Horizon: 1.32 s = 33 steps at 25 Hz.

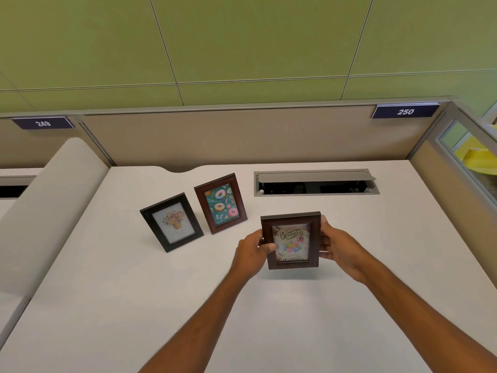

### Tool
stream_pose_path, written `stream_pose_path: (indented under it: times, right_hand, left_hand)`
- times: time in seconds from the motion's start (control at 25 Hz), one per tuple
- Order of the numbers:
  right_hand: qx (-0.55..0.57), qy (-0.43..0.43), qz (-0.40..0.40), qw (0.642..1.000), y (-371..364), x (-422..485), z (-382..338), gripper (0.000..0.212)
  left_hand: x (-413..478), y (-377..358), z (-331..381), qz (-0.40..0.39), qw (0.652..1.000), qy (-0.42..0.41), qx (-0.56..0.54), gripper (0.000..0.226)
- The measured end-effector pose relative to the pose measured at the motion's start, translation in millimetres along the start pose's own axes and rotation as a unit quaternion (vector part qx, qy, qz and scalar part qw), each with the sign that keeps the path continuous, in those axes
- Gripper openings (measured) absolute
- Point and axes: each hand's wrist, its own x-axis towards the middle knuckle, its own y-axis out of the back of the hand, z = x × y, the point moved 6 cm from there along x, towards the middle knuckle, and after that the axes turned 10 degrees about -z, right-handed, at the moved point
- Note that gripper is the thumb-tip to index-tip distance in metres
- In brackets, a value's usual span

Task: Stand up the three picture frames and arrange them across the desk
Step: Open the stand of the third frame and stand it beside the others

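A black frame (172, 222) with a flower picture stands upright on the white desk (113, 292), left of centre. Right beside it a brown frame (221, 203) with a doughnut picture also stands upright, leaning back slightly. A third, dark brown frame (292, 241) showing a "Happy Birthday" card is held upright between both hands, right of the other two. My left hand (252, 253) grips its left edge and my right hand (340, 250) grips its right edge. Whether its bottom edge touches the desk cannot be told.
An open cable hatch (316, 183) with a raised grey lid lies in the desk behind the held frame. A beige partition (242, 135) closes the back, with tags 249 and 250. A rounded divider (48, 200) bounds the left side, a glass panel (468, 157) the right.
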Motion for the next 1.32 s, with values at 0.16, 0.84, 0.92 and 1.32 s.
stream_pose_path:
  times: [0.16, 0.84, 0.92, 1.32]
  right_hand:
    - [0.024, -0.014, -0.006, 1.000, -10, 10, 0, 0.061]
    - [0.089, -0.011, 0.010, 0.996, 2, 71, -11, 0.061]
    - [0.107, -0.001, 0.005, 0.994, 5, 82, -14, 0.062]
    - [0.090, 0.023, 0.027, 0.995, 12, 141, -54, 0.063]
  left_hand:
    - [3, 7, -1, 0.039, 0.999, 0.017, 0.016, 0.030]
    - [54, 11, -2, 0.013, 0.994, 0.018, -0.105, 0.022]
    - [66, 13, -3, 0.020, 0.994, 0.013, -0.109, 0.017]
    - [133, 27, 1, 0.029, 0.988, 0.009, -0.154, 0.021]
